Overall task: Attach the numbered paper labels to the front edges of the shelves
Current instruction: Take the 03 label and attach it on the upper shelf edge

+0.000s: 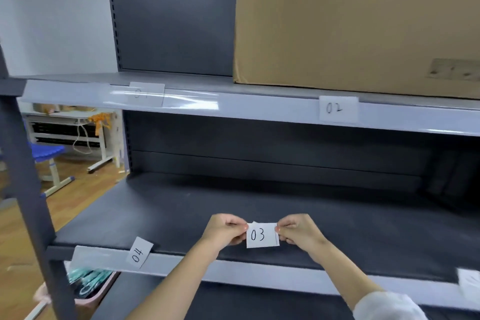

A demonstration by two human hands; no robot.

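Two hands, the left hand (224, 228) and right hand (298, 230), pinch opposite ends of the small white rectangular paper label marked 03 (261, 235) above the dark matte metal lower shelf (155, 210), where thin, floppy paper may crease or land crooked on the pale glossy front edge strip (233, 269).
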